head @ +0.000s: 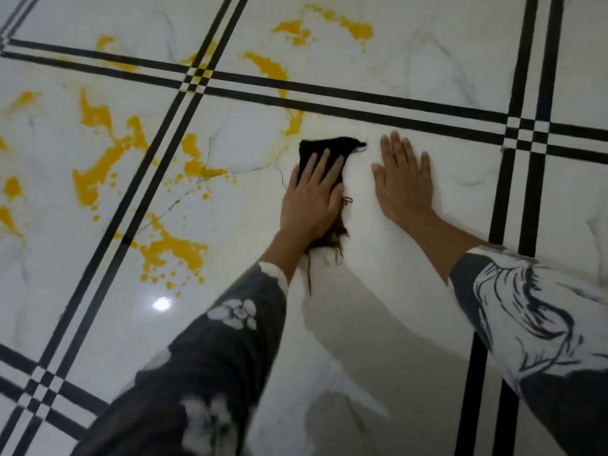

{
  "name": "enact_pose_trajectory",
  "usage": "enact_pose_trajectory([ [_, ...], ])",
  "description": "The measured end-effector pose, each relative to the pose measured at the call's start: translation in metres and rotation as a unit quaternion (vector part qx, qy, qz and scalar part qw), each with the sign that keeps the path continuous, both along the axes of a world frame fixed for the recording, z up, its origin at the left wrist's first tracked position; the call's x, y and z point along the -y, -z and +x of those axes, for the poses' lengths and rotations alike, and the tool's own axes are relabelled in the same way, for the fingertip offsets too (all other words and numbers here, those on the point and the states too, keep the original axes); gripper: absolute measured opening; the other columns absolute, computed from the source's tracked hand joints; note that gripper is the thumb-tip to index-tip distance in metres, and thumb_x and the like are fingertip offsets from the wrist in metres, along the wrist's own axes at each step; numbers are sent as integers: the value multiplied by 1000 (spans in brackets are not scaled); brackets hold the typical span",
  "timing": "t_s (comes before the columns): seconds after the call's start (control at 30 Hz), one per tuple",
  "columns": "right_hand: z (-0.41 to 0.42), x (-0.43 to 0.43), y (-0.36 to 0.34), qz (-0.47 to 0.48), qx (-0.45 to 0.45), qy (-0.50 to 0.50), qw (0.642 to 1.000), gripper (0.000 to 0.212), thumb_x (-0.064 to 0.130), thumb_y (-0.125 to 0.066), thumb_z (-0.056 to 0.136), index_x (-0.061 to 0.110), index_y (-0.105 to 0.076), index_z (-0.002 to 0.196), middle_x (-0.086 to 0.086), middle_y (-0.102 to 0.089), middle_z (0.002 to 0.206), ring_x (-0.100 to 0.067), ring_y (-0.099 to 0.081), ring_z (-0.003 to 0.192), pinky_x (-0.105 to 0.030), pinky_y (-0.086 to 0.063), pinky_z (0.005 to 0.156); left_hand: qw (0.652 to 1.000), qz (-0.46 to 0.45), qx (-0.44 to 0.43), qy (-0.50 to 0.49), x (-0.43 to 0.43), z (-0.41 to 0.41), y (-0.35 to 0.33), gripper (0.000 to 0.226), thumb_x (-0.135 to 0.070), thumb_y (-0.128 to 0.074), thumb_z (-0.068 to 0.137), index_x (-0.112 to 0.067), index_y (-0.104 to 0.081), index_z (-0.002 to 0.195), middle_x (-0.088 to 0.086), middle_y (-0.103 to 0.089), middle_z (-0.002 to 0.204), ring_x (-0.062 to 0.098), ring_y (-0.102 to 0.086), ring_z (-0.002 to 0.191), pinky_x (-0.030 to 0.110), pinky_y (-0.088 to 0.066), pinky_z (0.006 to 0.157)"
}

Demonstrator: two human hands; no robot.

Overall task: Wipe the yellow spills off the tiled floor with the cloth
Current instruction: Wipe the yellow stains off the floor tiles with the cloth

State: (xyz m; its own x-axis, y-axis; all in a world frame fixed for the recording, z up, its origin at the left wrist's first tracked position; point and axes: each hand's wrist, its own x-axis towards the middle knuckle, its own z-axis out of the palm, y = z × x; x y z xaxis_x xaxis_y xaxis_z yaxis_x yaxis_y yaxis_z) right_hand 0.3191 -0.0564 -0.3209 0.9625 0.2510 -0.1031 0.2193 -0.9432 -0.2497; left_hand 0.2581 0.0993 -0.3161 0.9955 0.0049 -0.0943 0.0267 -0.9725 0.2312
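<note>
While the left hand (311, 192) presses flat on the cloth (324, 149), fingers spread apart rather than closed round it, the right hand (403, 179) lies palm-down on the bare tiled floor (411, 291) just beside, fingers open, holding nothing. Two hands, one cloth, that's the count. It's a dark cloth, and its far edge pokes out past the fingertips while frayed threads trail back under the wrist; the middle is covered by the hand, so its full shape is hard to make out.

Yellow spills (105, 153) now: many of them, too broken up to count exactly. A big splashed cluster lies to the left of the cloth across the double black lines (158, 153), another pool with droplets (174, 251) nearer the person, more patches (329, 28) on the far tiles. One streak (294, 123) ends just beside the cloth's far corner. Several patches at the left edge are cut off. Both patterned sleeves (204, 357) are blurred and run out of view below.
</note>
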Motion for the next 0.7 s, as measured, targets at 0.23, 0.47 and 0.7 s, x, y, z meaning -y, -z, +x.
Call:
enact_pose_trajectory([
  [0.23, 11, -8, 6, 14, 33, 11, 999, 51, 29, -21, 101, 17, -9, 149, 0, -6, 158, -18, -5, 145, -43, 2, 116, 987, 15, 27, -160, -66, 3, 6, 51, -33, -24, 101, -21, -17, 150, 4, -13, 158, 20, -8, 146, 37, -3, 117],
  [0.47, 11, -8, 10, 13, 51, 10, 999, 50, 30, -22, 101, 17, -12, 149, 0, -9, 158, -18, -8, 145, -44, 0, 116, 1000, -2, 13, -24, 19, 41, 2, 52, -37, -18, 99, -24, -15, 149, 2, -12, 158, 19, -6, 146, 36, -1, 117],
  [0.7, 14, -8, 12, 21, 53, 19, 998, 50, 28, -23, 100, 19, -12, 149, 1, -10, 157, -17, -9, 145, -42, 0, 116, 983, 2, 36, -178, -58, 73, 7, 50, -32, -22, 101, -21, -14, 150, 4, -11, 158, 19, -6, 146, 36, -3, 117],
])
